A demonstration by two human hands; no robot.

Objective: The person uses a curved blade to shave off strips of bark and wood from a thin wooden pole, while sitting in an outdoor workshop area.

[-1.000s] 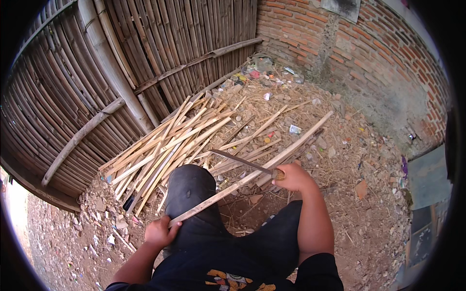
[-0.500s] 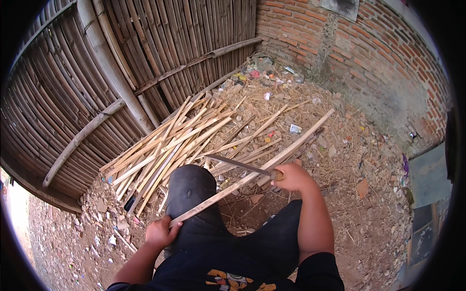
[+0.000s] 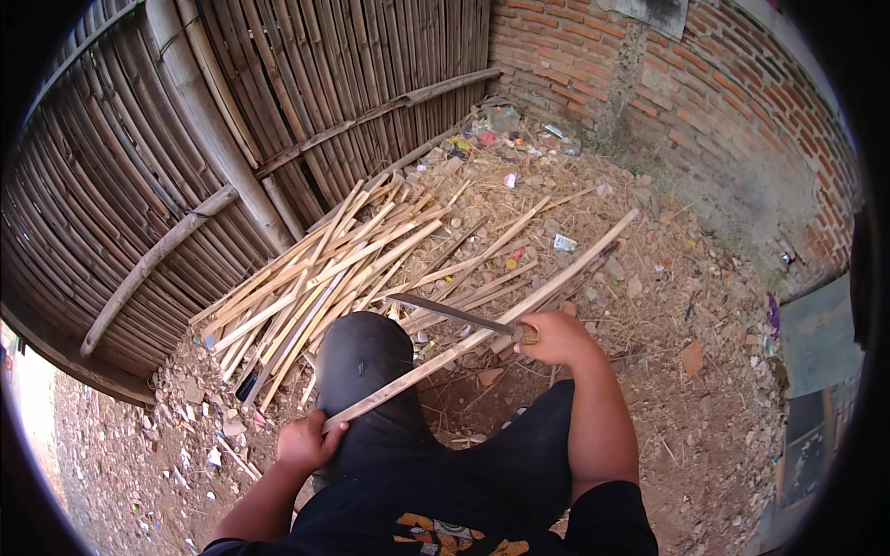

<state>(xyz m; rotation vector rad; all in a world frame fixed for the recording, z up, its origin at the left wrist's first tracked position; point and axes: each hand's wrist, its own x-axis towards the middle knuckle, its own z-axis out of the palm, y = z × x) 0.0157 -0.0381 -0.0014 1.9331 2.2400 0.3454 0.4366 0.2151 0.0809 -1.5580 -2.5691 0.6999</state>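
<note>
My left hand point(image 3: 309, 441) is closed round the near end of a long pale bamboo strip point(image 3: 445, 359). That strip slants across my raised left knee and runs away to the far right. In my right hand point(image 3: 554, 339) is the wooden handle of a machete point(image 3: 454, 314), its dark blade pointing left and slightly away from me. The blade lies over the far side of the strip near the handle; whether the edge touches the strip I cannot tell. Beyond the knee, a heap of split bamboo strips point(image 3: 315, 278) is spread on the ground.
A bamboo slat wall point(image 3: 306, 74) with pole rails rises at the left, and a brick wall point(image 3: 742, 102) at the back right. Dry straw, stones and litter cover the dirt ground point(image 3: 686, 408). Grey sheets point(image 3: 820, 343) lean at the right edge.
The machete's tip has shifted slightly away from me and left, tilting the blade a little. Both hands keep nearly the same places, and the held strip has barely moved.
</note>
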